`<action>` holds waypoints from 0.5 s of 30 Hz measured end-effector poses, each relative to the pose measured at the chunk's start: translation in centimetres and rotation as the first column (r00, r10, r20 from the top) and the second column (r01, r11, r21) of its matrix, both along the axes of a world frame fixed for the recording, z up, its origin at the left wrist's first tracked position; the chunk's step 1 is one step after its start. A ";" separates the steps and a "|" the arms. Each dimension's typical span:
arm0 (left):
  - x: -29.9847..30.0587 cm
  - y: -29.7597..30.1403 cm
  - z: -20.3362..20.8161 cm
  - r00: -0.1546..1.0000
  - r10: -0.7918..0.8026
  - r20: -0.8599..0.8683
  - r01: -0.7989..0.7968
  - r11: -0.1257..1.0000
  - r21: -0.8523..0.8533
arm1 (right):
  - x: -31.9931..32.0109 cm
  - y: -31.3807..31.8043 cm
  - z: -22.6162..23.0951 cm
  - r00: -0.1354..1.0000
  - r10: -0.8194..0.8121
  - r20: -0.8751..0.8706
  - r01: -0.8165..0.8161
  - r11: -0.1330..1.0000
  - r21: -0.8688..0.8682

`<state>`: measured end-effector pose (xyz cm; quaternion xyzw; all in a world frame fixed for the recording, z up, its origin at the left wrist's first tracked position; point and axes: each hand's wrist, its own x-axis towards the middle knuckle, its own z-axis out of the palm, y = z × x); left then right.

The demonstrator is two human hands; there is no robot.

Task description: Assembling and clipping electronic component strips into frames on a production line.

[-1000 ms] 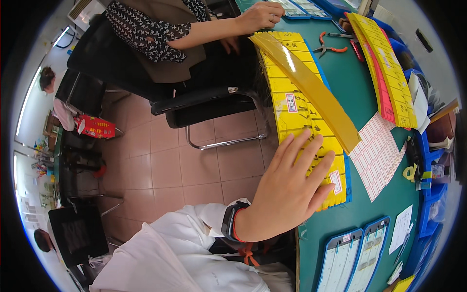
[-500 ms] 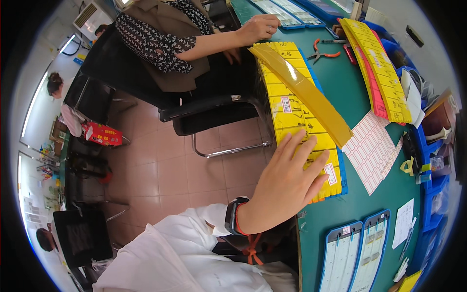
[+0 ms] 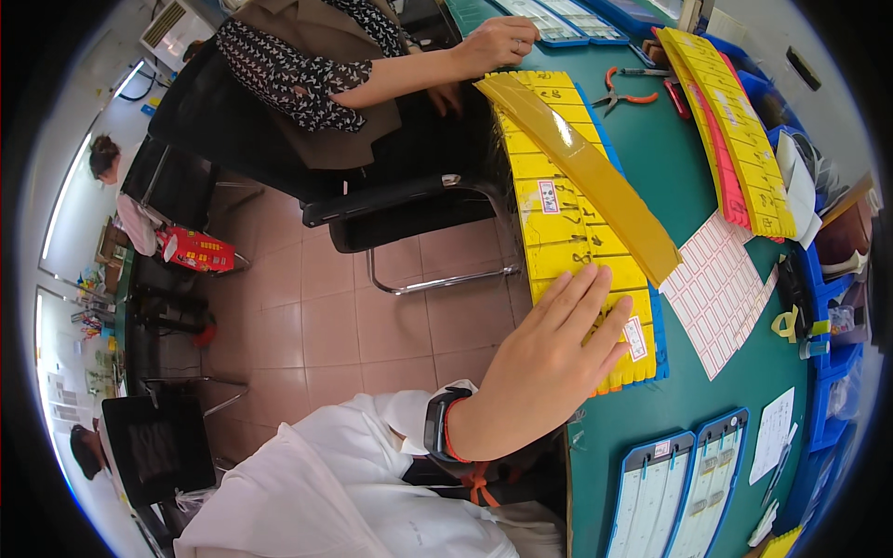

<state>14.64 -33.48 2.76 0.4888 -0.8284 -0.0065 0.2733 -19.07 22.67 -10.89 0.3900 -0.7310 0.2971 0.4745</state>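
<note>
My left hand [image 3: 556,358], with a dark watch and a red cord at its wrist, reaches in from the lower left. Its fingers are stretched out, palm down, over the near end of a yellow ruled panel [image 3: 551,237] with handwritten marks and small white labels. Whether the fingertips press on it cannot be made out. Across this panel lies a glossy, darker yellow strip [image 3: 586,167], slanting beyond my fingers. A blue layer shows along the panel's right edge. My right hand is out of view.
A seated co-worker's hand [image 3: 502,45] rests at the table's far edge. Orange-handled pliers [image 3: 621,98], more yellow panels [image 3: 735,130], a label sheet [image 3: 714,284] and two blue-framed trays [image 3: 679,484] lie on the green table [image 3: 605,428]. Blue bins [image 3: 823,400] line the right.
My left hand has drawn slightly down, toward the panel's near end, and its fingers lie closer together. The view has shifted a little. The co-worker's hand stays at about the same place.
</note>
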 end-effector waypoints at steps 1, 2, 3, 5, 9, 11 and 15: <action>0.4 -0.7 0.4 0.998 -0.027 -0.052 0.027 1.000 0.015 | 2.7 -2.5 5.2 0.957 -0.178 -0.230 0.222 0.958 0.182; 0.6 -0.9 0.4 0.997 -0.039 -0.072 0.040 0.999 0.016 | 3.8 -3.5 7.0 0.850 -0.291 -0.440 0.442 0.847 0.294; 0.9 -1.3 0.4 0.995 -0.042 -0.092 0.044 0.999 0.020 | 1.7 1.4 5.7 0.960 -0.207 -0.187 0.253 0.930 0.267; 0.7 -1.8 0.1 0.993 -0.055 -0.105 0.058 0.998 0.018 | -2.6 12.7 2.5 0.960 0.119 0.252 -0.104 0.992 -0.073; 0.3 -1.4 0.1 1.000 -0.025 -0.012 0.025 0.997 -0.075 | 1.0 2.4 1.7 0.939 0.156 0.306 -0.069 0.959 -0.276; 0.3 -1.2 -0.3 0.998 -0.053 0.030 0.054 0.997 -0.052 | 2.4 -1.9 1.5 0.934 0.175 0.313 -0.071 0.946 -0.317; 0.0 -0.6 -1.3 0.987 -0.020 0.161 0.045 0.987 -0.151 | 3.1 -6.9 0.2 0.920 0.262 0.291 -0.124 0.900 -0.418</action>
